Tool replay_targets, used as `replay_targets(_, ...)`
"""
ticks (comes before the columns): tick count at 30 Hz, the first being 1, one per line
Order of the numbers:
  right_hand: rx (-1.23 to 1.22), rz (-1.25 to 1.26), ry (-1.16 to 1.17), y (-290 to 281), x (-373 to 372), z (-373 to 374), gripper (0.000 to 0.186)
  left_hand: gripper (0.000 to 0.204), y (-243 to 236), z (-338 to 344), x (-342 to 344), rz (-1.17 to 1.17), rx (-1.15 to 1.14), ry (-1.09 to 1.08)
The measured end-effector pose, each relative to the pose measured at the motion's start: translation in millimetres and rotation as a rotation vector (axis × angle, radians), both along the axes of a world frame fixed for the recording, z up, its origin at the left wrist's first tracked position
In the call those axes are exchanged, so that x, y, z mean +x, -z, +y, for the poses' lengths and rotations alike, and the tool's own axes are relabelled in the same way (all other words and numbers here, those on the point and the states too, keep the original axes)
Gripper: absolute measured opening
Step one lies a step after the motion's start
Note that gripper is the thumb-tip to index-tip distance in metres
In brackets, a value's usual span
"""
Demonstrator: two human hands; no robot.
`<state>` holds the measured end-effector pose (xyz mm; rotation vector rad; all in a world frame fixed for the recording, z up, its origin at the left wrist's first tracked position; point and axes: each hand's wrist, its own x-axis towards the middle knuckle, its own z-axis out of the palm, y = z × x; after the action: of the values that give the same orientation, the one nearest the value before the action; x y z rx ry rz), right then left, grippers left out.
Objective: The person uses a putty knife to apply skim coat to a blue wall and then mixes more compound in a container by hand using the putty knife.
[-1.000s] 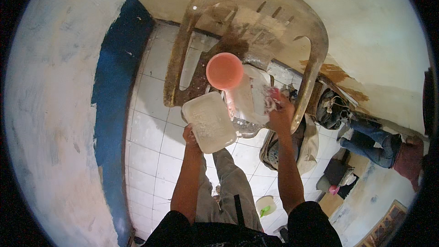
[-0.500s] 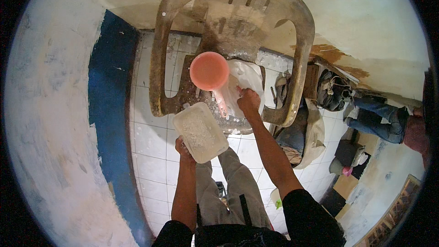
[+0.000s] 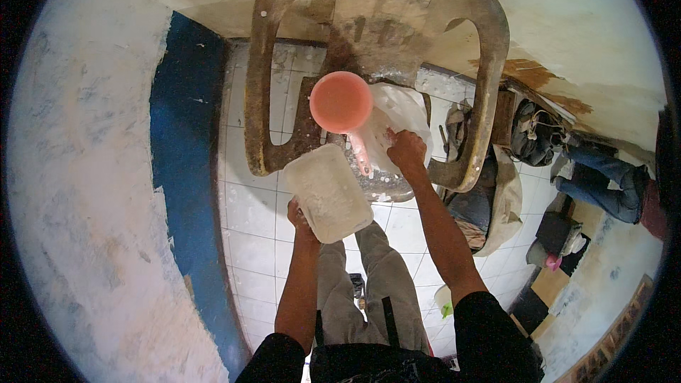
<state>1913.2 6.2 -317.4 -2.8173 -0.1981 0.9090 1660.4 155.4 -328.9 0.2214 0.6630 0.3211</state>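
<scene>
My left hand (image 3: 299,213) holds a pale rectangular plastic tub (image 3: 328,191) with white residue inside, tilted below a pink dipper (image 3: 340,99). The dipper rests on the seat of a grimy plastic chair (image 3: 482,57), its handle toward me. Beside it on the seat lies a crumpled white plastic bag (image 3: 401,106). My right hand (image 3: 406,147) is at this bag with its fingers curled closed; whatever they hold is hidden.
Left is a blue-and-white patched wall (image 3: 181,170); at right, a pale sack (image 3: 496,220), dark bags (image 3: 532,135) and another person's jean-clad legs (image 3: 603,188) and maroon top. A pale container (image 3: 443,301) with something green stands on the tiled floor (image 3: 252,220).
My right hand has moved inward from the bag's right side, where something crumpled and reddish showed at its fingers. My left hand still holds the tub, and the view has shifted slightly.
</scene>
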Motion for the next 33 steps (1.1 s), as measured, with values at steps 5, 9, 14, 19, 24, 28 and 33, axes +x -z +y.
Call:
replay_targets(5, 0.057, -0.126, -0.125, 33, -5, 2, 0.023, 0.064, -28, -5, 21, 0.129, 0.056, 0.069)
replay_targets(9, 0.143, -0.033, 0.155, 44, -1, 0, 0.030, 0.064, -21, -5, 17, 0.260, 0.095, 0.048)
replay_targets(14, 0.209, 0.031, 0.032, 54, 4, 0, 0.059, 0.064, -20, -4, 13, 0.075, -0.022, 0.016)
replay_targets(19, 0.249, 0.220, -0.025, 68, 17, -12, 0.051, 0.066, -28, -7, 17, 0.227, 0.052, 0.027)
replay_targets(24, 0.398, 0.126, -0.235, 81, 30, -36, 0.044, 0.069, -18, -4, 15, 0.098, -0.039, 0.061)
replay_targets(28, 0.709, 0.395, 0.352, 58, 22, -30, 0.038, 0.070, -16, -1, 5, 0.143, -0.004, 0.022)
replay_targets(33, 0.490, 0.118, -0.045, 68, 52, -65, 0.037, 0.070, -26, -2, 21, 0.117, -0.009, 0.057)
